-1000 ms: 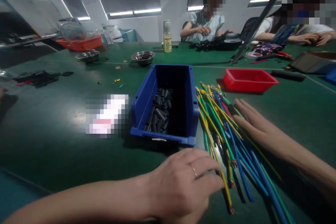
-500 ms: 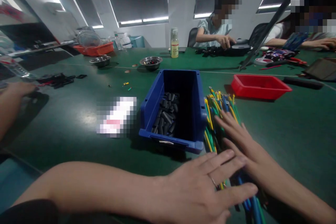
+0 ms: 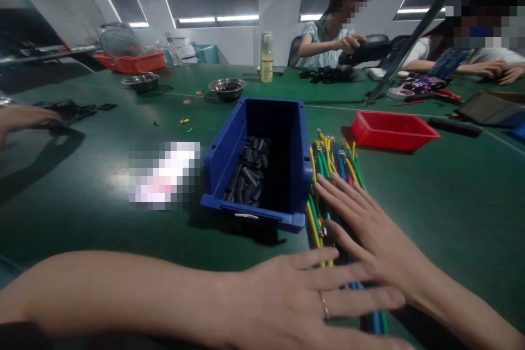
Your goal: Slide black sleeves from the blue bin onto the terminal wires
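Observation:
A bundle of wires (image 3: 324, 164) in yellow, green and blue, some with metal ring ends, lies along the right side of a blue bin (image 3: 307, 186). Over the upper part of the bundle rests my right hand (image 3: 361, 221), fingers stretched out. My left hand (image 3: 291, 298), with a ring on one finger, reaches across from the left above the lower part of the wires, its fingers spread. Neither hand grips anything; exact contact with the wires cannot be made out. Inside the bin sit many short black tube-like pieces (image 3: 248, 175).
Right of the wires stands a red tray (image 3: 389, 139). Metal bowls (image 3: 227, 89) and a bottle (image 3: 267, 60) are farther back. Another person's hand (image 3: 24, 120) touches black parts at the left. Across the green table, a co-worker (image 3: 328, 44) holds a black object.
My left hand's fingers have spread wider, and my right hand stays over the wires. The co-worker across the table has raised the black object. The whole view has shifted slightly.

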{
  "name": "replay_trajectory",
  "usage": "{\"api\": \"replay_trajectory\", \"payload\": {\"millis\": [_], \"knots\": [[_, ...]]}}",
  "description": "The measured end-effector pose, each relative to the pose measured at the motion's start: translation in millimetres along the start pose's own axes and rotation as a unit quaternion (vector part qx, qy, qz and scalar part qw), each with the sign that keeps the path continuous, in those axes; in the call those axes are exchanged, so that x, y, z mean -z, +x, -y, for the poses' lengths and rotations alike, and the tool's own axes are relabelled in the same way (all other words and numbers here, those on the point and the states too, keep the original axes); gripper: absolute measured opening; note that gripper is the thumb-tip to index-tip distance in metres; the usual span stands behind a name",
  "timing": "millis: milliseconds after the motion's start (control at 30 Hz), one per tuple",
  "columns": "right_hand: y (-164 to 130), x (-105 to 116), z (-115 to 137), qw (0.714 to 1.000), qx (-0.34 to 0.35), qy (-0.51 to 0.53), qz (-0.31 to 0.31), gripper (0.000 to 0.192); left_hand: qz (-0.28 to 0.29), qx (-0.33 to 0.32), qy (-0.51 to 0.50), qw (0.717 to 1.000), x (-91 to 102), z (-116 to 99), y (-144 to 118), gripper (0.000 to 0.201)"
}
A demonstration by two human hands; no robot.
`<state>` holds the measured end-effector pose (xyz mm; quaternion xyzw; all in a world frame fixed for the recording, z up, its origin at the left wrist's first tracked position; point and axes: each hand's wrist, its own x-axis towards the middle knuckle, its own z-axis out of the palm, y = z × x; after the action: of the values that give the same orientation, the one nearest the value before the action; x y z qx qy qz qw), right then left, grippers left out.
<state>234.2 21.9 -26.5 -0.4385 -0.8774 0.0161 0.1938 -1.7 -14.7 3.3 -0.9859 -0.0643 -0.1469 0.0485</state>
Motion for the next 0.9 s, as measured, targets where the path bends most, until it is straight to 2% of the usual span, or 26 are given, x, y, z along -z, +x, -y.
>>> {"api": "replay_trajectory", "payload": {"millis": [67, 133, 167, 300, 433, 533, 733, 900], "knots": [[-0.6, 2.2, 0.9, 1.000, -0.005, 0.013, 0.004, 0.064, 0.020, -0.052, 0.016, 0.998, 1.3, 1.0, -0.9, 0.050], [-1.4, 4.2, 0.9, 0.999, -0.027, 0.024, -0.030, 0.062, 0.042, -0.059, 0.021, 0.997, 0.7, 1.3, -1.5, 0.052], [-1.8, 4.9, 0.4, 0.998, -0.029, 0.025, -0.039, 0.062, 0.050, -0.051, 0.023, 0.997, 0.0, 1.1, -1.6, 0.052], [-3.4, 4.4, -2.6, 1.000, -0.011, 0.025, -0.010, 0.061, 0.040, -0.034, 0.034, 0.998, -3.1, 0.4, -0.9, 0.051], [-5.2, 1.3, -4.2, 0.997, -0.048, 0.020, -0.055, 0.062, 0.020, -0.032, 0.057, 0.998, -4.5, 1.9, -0.8, 0.046], [-6.6, -1.5, -5.7, 0.999, -0.032, 0.003, -0.014, 0.063, 0.023, -0.031, 0.056, 0.998, -3.7, 1.9, -1.4, 0.046], [-7.2, -4.1, -9.2, 1.000, -0.021, 0.001, -0.008, 0.062, 0.053, 0.036, 0.036, 0.997, 0.7, -0.3, 1.0, 0.052], [-6.0, -3.3, -8.5, 1.000, -0.024, 0.001, -0.013, 0.060, 0.073, 0.059, 0.011, 0.996, -0.3, -1.0, 2.2, 0.050]]}}
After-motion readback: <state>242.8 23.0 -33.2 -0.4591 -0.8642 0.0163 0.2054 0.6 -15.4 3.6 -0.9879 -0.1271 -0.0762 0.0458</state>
